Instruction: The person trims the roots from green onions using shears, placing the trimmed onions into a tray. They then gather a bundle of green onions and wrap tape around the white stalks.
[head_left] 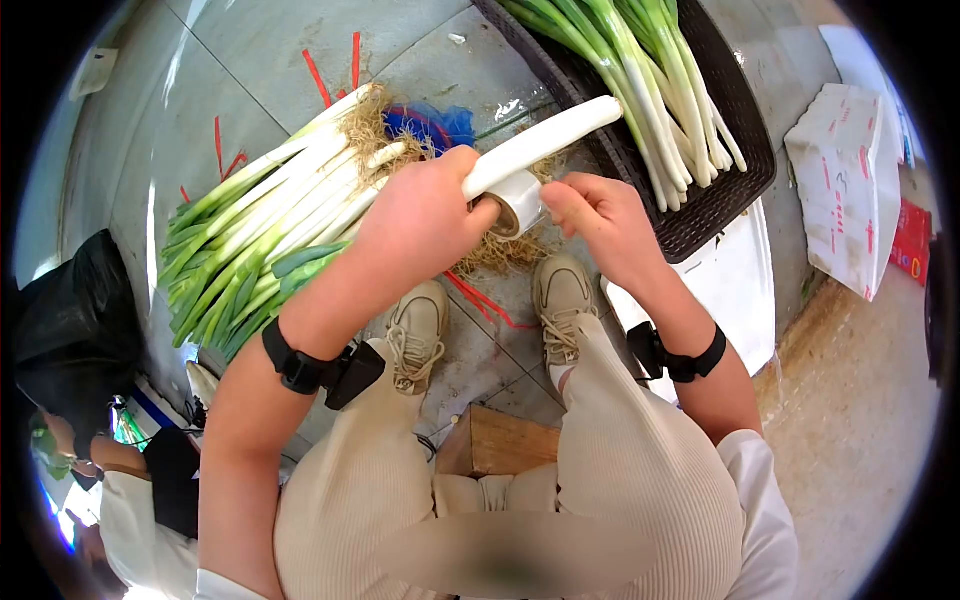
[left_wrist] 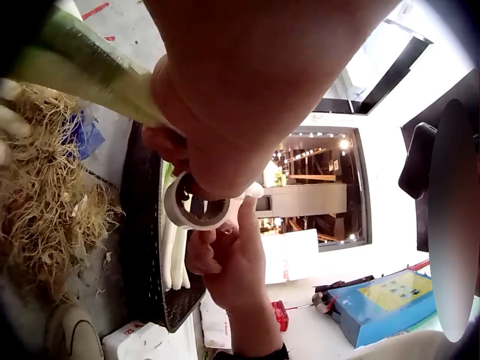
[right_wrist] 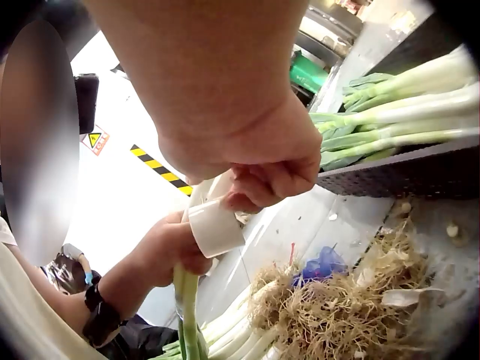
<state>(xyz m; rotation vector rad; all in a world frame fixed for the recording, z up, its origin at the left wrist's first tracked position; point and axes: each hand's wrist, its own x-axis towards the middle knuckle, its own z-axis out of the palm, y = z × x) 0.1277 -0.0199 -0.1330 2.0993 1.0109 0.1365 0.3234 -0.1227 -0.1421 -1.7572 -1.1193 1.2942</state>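
My left hand (head_left: 425, 215) grips a peeled leek (head_left: 545, 148), its smooth white end pointing up and right. The same hand holds a roll of clear tape (head_left: 515, 203) just below the stalk, with the thumb at its core; the roll's ring (left_wrist: 196, 202) faces the left wrist view. My right hand (head_left: 610, 225) has curled fingers, and its thumb and forefinger pinch at the tape's outer edge. In the right wrist view its fingers (right_wrist: 274, 184) are right over the tape roll (right_wrist: 216, 227). The leek's green part (right_wrist: 190, 300) runs down below my left hand.
A pile of rooted leeks (head_left: 290, 210) lies on the tiled floor at left, with red ties (head_left: 480, 295) and a blue net (head_left: 440, 125) close by. A dark woven basket (head_left: 735, 195) holds cleaned leeks (head_left: 650, 90). Beyond stand a white box (head_left: 835, 190) and a black bag (head_left: 80, 310).
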